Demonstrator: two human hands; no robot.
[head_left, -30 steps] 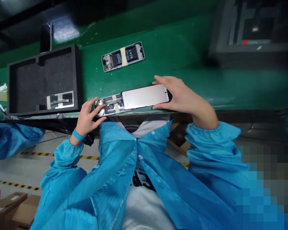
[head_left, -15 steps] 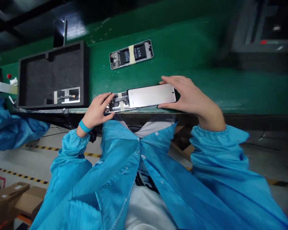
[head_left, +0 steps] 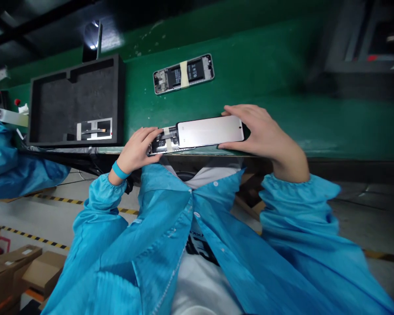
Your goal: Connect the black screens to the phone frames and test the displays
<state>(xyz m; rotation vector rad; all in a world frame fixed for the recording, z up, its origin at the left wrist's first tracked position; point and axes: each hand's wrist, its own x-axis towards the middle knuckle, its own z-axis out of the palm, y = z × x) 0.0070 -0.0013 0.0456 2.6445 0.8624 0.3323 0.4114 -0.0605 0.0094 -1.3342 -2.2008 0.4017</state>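
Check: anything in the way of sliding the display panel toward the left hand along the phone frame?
Yes: a tape strip crosses the phone frame right beside the display panel, and the left hand sits over the frame's exposed end.

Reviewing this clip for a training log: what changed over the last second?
The left hand moved in over the open phone frame, fingers now curled across its end, and the right hand holds the display panel as before. The other opened phone and foam case stayed put.
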